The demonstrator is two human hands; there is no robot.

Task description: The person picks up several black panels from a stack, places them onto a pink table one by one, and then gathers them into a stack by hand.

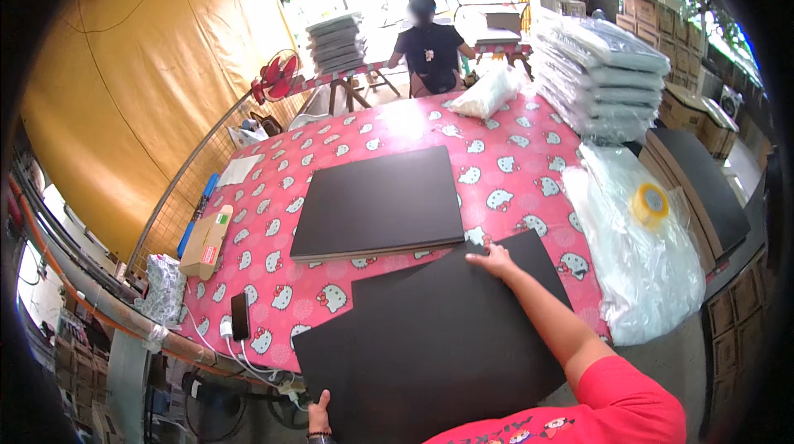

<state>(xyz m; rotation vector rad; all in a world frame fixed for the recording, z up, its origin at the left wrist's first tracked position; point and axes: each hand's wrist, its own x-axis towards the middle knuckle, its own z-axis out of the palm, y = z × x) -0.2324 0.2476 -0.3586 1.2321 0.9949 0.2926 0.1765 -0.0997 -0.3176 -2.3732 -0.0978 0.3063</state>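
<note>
- Black boards [447, 345] are being held at the near table edge, partly over the pink tablecloth [496, 171], partly overhanging on the person's side. More than one layer is seemingly being held; count cannot be told.
- Left hand [319, 415]: near-left edge is apparently being clamped, thumb showing at the edge, fingers being hidden underneath.
- Right hand [494, 260]: far edge is being touched from above; whether it is being pinched or just pressed cannot be told.
- Slip risk: edges are being held out of line, so a loose layer could be shed if only one is being gripped.
- Drop risk: overhang is being supported mainly by the left hand, probably; if that grip is being eased, the near side could be tipped floorward.
- Scuff risk: far edge is being held right by the black stack [376, 204], contact unclear. Corners could be chipped by a forward push.
- Snag risk: phone [240, 317] and white charger [226, 328] are being left near the boards' left side; both could be swept by a leftward swing.
</note>
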